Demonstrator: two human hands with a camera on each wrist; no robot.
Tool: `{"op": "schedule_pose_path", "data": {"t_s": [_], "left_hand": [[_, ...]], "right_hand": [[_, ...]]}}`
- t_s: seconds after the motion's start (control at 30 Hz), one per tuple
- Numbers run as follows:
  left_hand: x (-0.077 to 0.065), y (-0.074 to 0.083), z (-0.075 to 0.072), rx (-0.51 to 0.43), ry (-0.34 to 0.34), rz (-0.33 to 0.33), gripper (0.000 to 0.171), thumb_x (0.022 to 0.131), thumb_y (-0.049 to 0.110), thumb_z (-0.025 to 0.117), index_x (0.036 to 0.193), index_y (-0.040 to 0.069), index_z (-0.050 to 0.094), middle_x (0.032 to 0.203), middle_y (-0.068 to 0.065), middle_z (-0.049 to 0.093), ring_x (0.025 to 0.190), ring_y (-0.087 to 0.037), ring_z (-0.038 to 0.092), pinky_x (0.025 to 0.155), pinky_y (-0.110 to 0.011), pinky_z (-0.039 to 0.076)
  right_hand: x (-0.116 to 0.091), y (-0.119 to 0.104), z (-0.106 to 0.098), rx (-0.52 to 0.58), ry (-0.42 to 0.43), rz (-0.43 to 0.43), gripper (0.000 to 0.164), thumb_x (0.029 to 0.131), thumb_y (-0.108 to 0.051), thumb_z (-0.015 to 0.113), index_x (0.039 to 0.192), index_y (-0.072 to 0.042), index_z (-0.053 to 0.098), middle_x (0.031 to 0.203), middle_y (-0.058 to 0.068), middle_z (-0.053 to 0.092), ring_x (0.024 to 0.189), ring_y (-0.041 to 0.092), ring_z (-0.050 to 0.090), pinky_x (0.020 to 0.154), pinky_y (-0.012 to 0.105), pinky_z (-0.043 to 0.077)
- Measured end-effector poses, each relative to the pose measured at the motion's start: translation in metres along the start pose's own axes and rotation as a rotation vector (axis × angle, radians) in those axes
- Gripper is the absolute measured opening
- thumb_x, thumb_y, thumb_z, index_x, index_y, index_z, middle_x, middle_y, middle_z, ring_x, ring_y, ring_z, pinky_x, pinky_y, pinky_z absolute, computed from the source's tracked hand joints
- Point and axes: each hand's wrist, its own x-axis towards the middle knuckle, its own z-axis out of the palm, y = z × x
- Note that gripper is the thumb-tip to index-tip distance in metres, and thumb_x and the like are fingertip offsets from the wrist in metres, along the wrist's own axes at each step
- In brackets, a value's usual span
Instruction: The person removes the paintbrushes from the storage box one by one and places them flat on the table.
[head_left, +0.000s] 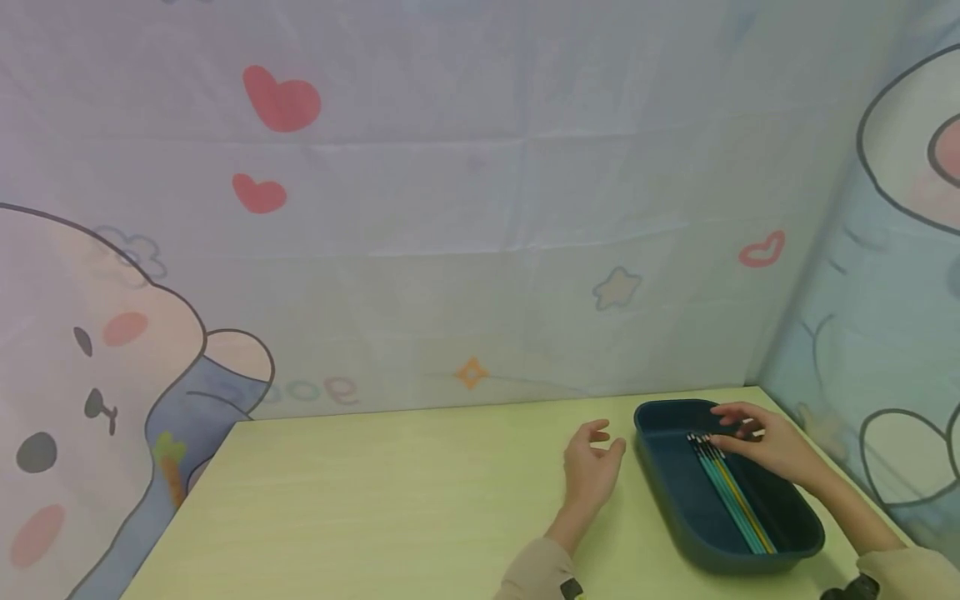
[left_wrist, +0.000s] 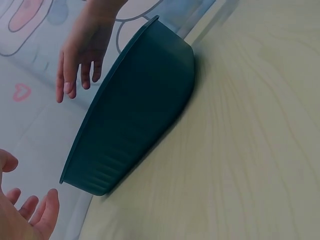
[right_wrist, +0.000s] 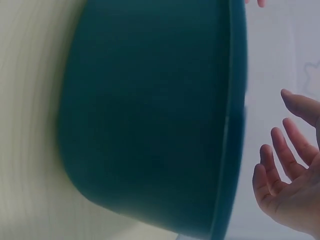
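Note:
A dark teal plastic basin (head_left: pixel 667 492) stands at the right of the table, with several slim pencils (head_left: pixel 731 500), green and one yellow, lying side by side in it. Over the basin, my right hand (head_left: pixel 772 446) is near the pencils' far ends, fingers loosely bent and apart. The right wrist view shows that hand (right_wrist: pixel 295 195) with nothing in its grasp, beside the basin's rim (right_wrist: pixel 232 120). To the left of the basin, my left hand (head_left: pixel 590 471) hovers with relaxed, spread fingers. It holds nothing in the left wrist view, where its fingers (left_wrist: pixel 47 215) are near the basin's end (left_wrist: pixel 125 115).
The pale yellow wooden table (head_left: pixel 337 500) extends to the left of the basin. Behind it hangs a printed cloth (head_left: pixel 450 208) with hearts and cartoon animals, and another cloth side (head_left: pixel 892 333) closes off the right.

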Motion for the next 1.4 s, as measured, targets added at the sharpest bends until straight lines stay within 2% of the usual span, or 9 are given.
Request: {"op": "schedule_pose_path", "data": {"t_s": [0.17, 0.33, 0.57, 0.73, 0.8, 0.9, 1.07, 1.23, 1.4], "left_hand": [[0.002, 0.0, 0.005, -0.005, 0.002, -0.014, 0.032, 0.078, 0.013, 0.073, 0.109, 0.009, 0.066, 0.092, -0.001, 0.066, 0.068, -0.005, 0.06, 0.055, -0.018, 0.051], [0.002, -0.001, 0.009, -0.066, -0.019, -0.044, 0.037, 0.077, 0.007, 0.072, 0.112, 0.005, 0.064, 0.093, -0.005, 0.064, 0.065, -0.006, 0.059, 0.051, -0.017, 0.053], [0.001, -0.002, 0.016, -0.128, -0.069, -0.119, 0.042, 0.077, 0.006, 0.073, 0.117, 0.002, 0.061, 0.098, -0.008, 0.063, 0.062, -0.011, 0.062, 0.052, -0.02, 0.055], [0.001, -0.003, 0.02, -0.141, -0.093, -0.15, 0.046, 0.078, 0.005, 0.073, 0.121, -0.001, 0.058, 0.103, -0.014, 0.063, 0.066, -0.026, 0.068, 0.051, -0.021, 0.056], [0.0, -0.004, 0.021, -0.149, -0.099, -0.156, 0.046, 0.078, 0.004, 0.073, 0.121, -0.001, 0.058, 0.103, -0.015, 0.063, 0.067, -0.03, 0.068, 0.051, -0.022, 0.056], [0.0, -0.005, 0.022, -0.165, -0.107, -0.169, 0.046, 0.078, 0.003, 0.073, 0.122, -0.001, 0.058, 0.103, -0.015, 0.063, 0.066, -0.025, 0.068, 0.052, -0.025, 0.058], [-0.001, -0.006, 0.025, -0.189, -0.114, -0.185, 0.048, 0.077, 0.0, 0.073, 0.122, -0.004, 0.057, 0.1, -0.013, 0.063, 0.068, -0.022, 0.068, 0.056, -0.032, 0.06], [-0.001, -0.01, 0.03, -0.211, -0.123, -0.199, 0.049, 0.077, -0.004, 0.071, 0.123, -0.005, 0.056, 0.098, -0.013, 0.062, 0.068, -0.025, 0.068, 0.057, -0.034, 0.061], [-0.003, -0.009, 0.033, -0.246, -0.135, -0.212, 0.049, 0.076, -0.008, 0.069, 0.123, -0.008, 0.056, 0.093, -0.011, 0.061, 0.066, -0.022, 0.067, 0.058, -0.037, 0.061]], "right_hand": [[-0.002, 0.004, -0.002, 0.009, -0.039, 0.067, 0.049, 0.088, -0.024, 0.069, 0.128, -0.003, 0.054, 0.11, 0.012, 0.059, 0.081, -0.003, 0.052, 0.061, 0.023, 0.05], [-0.005, 0.011, -0.003, 0.002, -0.05, 0.104, 0.055, 0.088, -0.025, 0.068, 0.132, 0.002, 0.049, 0.116, 0.023, 0.058, 0.08, -0.004, 0.051, 0.061, 0.023, 0.049], [-0.007, 0.022, -0.006, -0.025, -0.065, 0.187, 0.059, 0.09, -0.031, 0.065, 0.135, 0.002, 0.045, 0.12, 0.028, 0.056, 0.088, 0.012, 0.052, 0.064, 0.026, 0.048], [-0.01, 0.026, -0.008, -0.011, -0.081, 0.242, 0.066, 0.091, -0.033, 0.063, 0.138, 0.006, 0.039, 0.122, 0.032, 0.054, 0.084, 0.008, 0.054, 0.065, 0.027, 0.049], [-0.011, 0.027, -0.009, 0.002, -0.091, 0.253, 0.069, 0.092, -0.033, 0.062, 0.14, 0.008, 0.035, 0.125, 0.035, 0.052, 0.086, 0.011, 0.056, 0.067, 0.028, 0.05], [-0.011, 0.03, -0.01, 0.011, -0.099, 0.262, 0.071, 0.093, -0.034, 0.06, 0.14, 0.01, 0.031, 0.128, 0.039, 0.047, 0.094, 0.025, 0.058, 0.069, 0.03, 0.051], [-0.013, 0.035, -0.012, 0.018, -0.116, 0.28, 0.07, 0.095, -0.035, 0.057, 0.14, 0.011, 0.031, 0.129, 0.04, 0.045, 0.105, 0.045, 0.054, 0.074, 0.042, 0.054], [-0.016, 0.04, -0.013, -0.022, -0.128, 0.294, 0.066, 0.097, -0.038, 0.053, 0.138, 0.01, 0.036, 0.125, 0.036, 0.052, 0.111, 0.05, 0.051, 0.078, 0.049, 0.054], [-0.016, 0.043, -0.013, -0.038, -0.122, 0.293, 0.059, 0.098, -0.034, 0.051, 0.132, 0.013, 0.043, 0.12, 0.036, 0.055, 0.107, 0.048, 0.054, 0.074, 0.04, 0.055]]}}
